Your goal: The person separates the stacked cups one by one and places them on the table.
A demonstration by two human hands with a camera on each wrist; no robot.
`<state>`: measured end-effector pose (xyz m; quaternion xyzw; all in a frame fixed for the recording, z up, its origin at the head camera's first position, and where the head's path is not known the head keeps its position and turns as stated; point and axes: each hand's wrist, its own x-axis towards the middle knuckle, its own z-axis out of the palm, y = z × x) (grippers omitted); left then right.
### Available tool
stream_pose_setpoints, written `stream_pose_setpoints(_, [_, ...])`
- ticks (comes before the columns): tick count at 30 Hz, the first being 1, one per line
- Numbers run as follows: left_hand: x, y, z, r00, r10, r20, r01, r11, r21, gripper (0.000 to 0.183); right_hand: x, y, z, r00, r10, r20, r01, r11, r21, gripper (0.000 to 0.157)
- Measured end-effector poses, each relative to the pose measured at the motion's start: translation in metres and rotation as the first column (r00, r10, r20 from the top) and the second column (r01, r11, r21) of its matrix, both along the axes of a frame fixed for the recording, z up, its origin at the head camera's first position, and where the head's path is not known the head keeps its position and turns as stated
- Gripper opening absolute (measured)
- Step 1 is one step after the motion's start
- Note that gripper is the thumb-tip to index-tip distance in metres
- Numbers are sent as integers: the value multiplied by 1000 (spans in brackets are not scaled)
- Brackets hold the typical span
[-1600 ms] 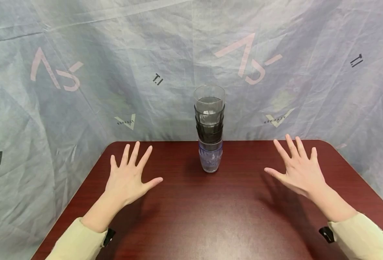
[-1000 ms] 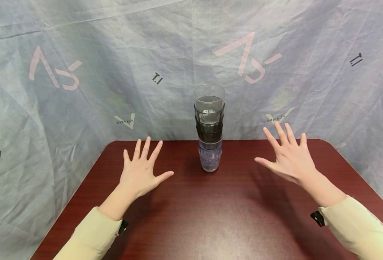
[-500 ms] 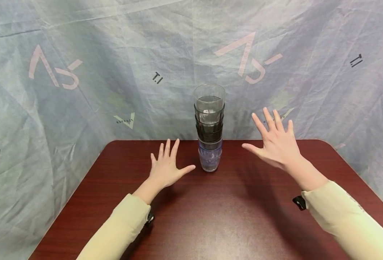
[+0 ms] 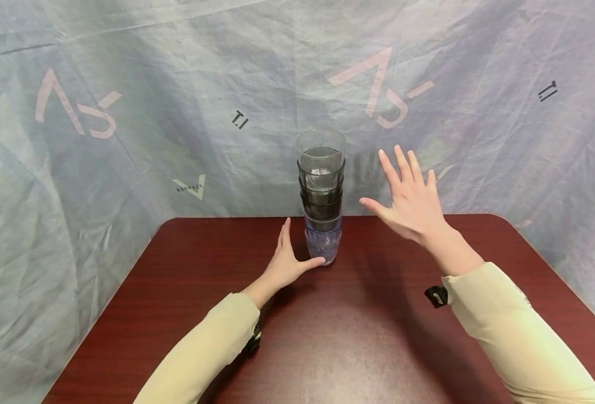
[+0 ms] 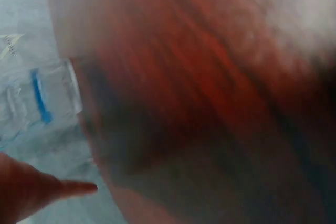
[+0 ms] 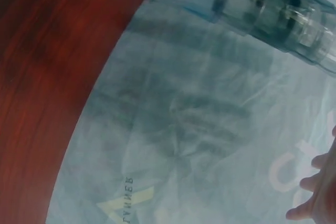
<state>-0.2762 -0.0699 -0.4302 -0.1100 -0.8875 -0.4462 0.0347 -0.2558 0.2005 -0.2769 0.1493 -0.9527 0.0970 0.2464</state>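
Observation:
A tall stack of nested clear cups (image 4: 322, 191) stands upright near the back of the table; the upper ones look grey, the lowest bluish. My left hand (image 4: 283, 266) is at the lower left of the stack, fingers straight and thumb spread in front of the bottom cup; whether it touches cannot be told. To the right of the stack, my right hand (image 4: 410, 199) is held in the air, fingers spread, holding nothing. The right wrist view shows the cups (image 6: 252, 9) apart from the right hand (image 6: 317, 187). In the blurred left wrist view, part of the left hand (image 5: 37, 190) is near a cup (image 5: 52, 93).
The dark red wooden table (image 4: 297, 348) has rounded back corners. Behind it hangs a wrinkled grey fabric sheet (image 4: 226, 67) with printed letters, close to the stack. A black strap (image 4: 437, 295) shows at the right sleeve.
My left hand has moved right and slightly forward to the base of the cup stack. The right hand has moved left and higher, nearer the upper cups. The stack stays in place.

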Motion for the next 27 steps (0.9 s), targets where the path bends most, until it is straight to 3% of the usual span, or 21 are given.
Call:
stream_pose_setpoints(4, [-6,6,-6,998,-54,-17,55,991,120,128,-4,-6,5,1000,23,0,-23,997,-80,90])
stream_pose_setpoints(10, [-13,19,-15,997,-72,13,67,970,233,128,-11,-15,7,998,57,-34,-62,977,-206,88])
stream_pose_setpoints(17, [-16,30,-20,997,-70,-22,73,968,238,123,-20,-24,-1,988,111,-109,-141,933,-332,88])
stream_pose_setpoints(22, [-13,36,-21,999,-27,-37,34,977,210,115,-26,-32,-9,977,144,-159,-199,881,-430,90])
stream_pose_setpoints(27, [-11,40,-21,999,8,-36,-1,980,201,106,-29,-39,-14,976,169,-137,-216,821,-528,88])
